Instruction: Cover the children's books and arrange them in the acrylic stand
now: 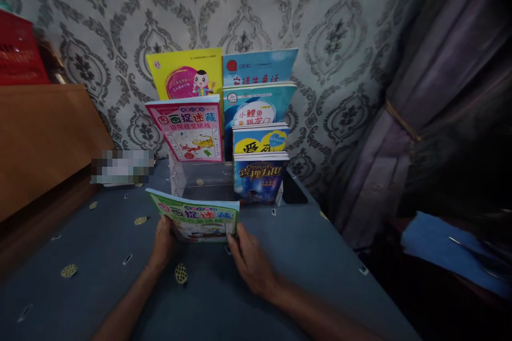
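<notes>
Both hands hold a thin green children's book (196, 217) just above the blue tablecloth (100, 277), cover facing up. My left hand (163, 242) grips its lower left corner, and my right hand (250, 258) grips its lower right corner with fingers curled on the edge. Right behind the book stands a clear tiered book stand (200, 181) whose front left slot is empty. In the stand sit a pink book (188, 128), a yellow book (186, 74), two blue books (260, 66) behind, a yellow-and-blue book (260, 138) and a dark blue book (259, 178) at front right.
A patterned wall rises behind the stand. A wooden board (44, 138) leans at the left with a red crate (18, 48) above it. A purple curtain (432, 96) hangs at the right, past the table's edge. A dark flat object (294, 192) lies beside the stand.
</notes>
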### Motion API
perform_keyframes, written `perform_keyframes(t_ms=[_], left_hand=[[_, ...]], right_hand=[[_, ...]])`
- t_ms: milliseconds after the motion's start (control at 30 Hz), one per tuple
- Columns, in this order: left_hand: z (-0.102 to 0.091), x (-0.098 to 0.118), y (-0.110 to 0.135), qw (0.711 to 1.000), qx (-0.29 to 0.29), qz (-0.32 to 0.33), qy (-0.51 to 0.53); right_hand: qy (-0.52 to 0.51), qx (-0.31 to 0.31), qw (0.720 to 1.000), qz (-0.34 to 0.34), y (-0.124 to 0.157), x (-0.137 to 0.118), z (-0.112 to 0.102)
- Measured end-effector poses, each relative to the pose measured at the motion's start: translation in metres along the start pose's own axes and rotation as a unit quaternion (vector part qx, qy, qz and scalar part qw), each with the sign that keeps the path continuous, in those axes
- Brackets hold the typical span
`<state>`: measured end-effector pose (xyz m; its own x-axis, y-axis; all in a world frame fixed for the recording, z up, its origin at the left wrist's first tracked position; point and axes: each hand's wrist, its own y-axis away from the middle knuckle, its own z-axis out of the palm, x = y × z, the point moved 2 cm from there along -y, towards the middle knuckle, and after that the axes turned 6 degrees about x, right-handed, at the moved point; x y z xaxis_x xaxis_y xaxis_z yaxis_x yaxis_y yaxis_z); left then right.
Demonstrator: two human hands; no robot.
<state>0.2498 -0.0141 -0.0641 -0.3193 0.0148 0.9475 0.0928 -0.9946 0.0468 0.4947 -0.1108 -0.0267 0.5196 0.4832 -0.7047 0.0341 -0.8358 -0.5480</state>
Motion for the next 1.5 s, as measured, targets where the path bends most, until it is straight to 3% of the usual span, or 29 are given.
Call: perform_keyframes(t_ms=[67, 133, 333, 600, 867, 1167, 1500], left_hand=[[-0.003, 0.001, -0.001, 0.996, 0.071, 0.05, -0.019], [-0.003, 0.0, -0.002, 0.994, 0.09, 0.055, -0.035], [0.005, 0.001, -0.002, 0.999, -0.004, -0.002, -0.037], [0.014, 0.026, 0.018, 0.982, -0.112, -0.063, -0.137], [0.008, 0.018, 0.011, 0.98, -0.145, -0.056, -0.124], [0.019, 0.026, 0.018, 0.978, -0.151, -0.071, -0.123], [0.015, 0.022, 0.014, 0.976, -0.168, -0.074, -0.121]], right_hand=[[0.002, -0.015, 1.0, 0.001, 0.0, -0.001, -0.001], [-0.001, -0.023, 1.0, 0.003, 0.0, -0.003, -0.002], [0.005, -0.027, 1.0, -0.006, 0.0, -0.002, -0.002], [-0.011, -0.028, 0.999, -0.023, 0.001, -0.005, -0.005], [0.008, -0.029, 0.999, -0.03, 0.002, 0.0, -0.002], [-0.003, -0.041, 0.999, -0.01, 0.003, 0.0, -0.003], [0.002, -0.022, 1.0, -0.02, 0.001, -0.002, -0.006]])
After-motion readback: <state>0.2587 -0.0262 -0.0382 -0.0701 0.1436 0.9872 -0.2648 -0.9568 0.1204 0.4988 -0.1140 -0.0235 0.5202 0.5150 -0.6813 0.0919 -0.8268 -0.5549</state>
